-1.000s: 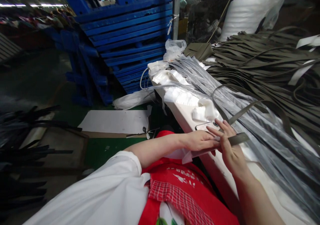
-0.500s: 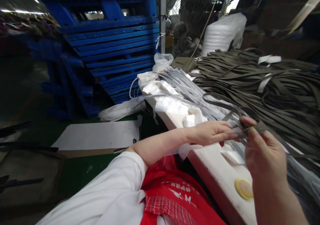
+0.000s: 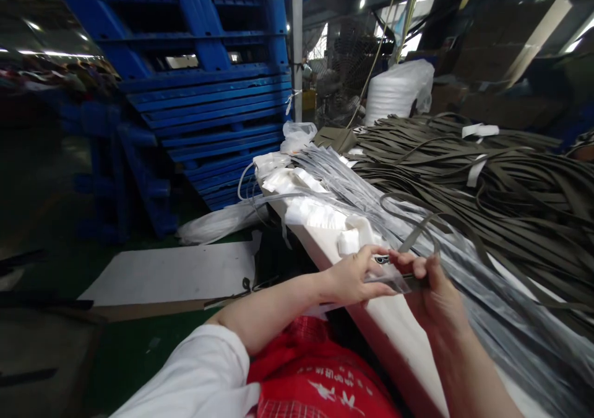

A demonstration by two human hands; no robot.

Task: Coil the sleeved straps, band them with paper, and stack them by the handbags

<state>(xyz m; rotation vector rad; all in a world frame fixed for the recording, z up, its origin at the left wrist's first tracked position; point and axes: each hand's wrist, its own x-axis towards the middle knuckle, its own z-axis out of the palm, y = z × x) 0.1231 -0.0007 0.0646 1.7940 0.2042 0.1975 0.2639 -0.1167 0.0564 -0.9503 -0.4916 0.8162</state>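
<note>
My left hand (image 3: pixel 355 278) pinches a clear plastic sleeve (image 3: pixel 390 277) between thumb and fingers, above the near edge of the white table. A small dark metal ring (image 3: pixel 382 259) shows beside its fingertips. My right hand (image 3: pixel 436 288) is closed on an olive-grey strap (image 3: pixel 412 238), whose end lies at the sleeve's mouth. From there the strap loops up and back over the table; whether its tip is inside the sleeve is hard to see. Long clear-sleeved straps (image 3: pixel 343 170) lie right behind both hands.
A large heap of loose olive straps (image 3: pixel 445 164) covers the table's far side, with white paper bands (image 3: pixel 480 130) on it. White rolls (image 3: pixel 357 235) lie along the white table (image 3: pixel 320 244). Blue pallets (image 3: pixel 223 108) stand stacked at left, near a white board (image 3: pixel 171 272) on the floor.
Both hands have come closer to my body and to the left, with the strap and sleeve. The view has tilted up slightly. A yellow tape roll on the table is out of sight now.
</note>
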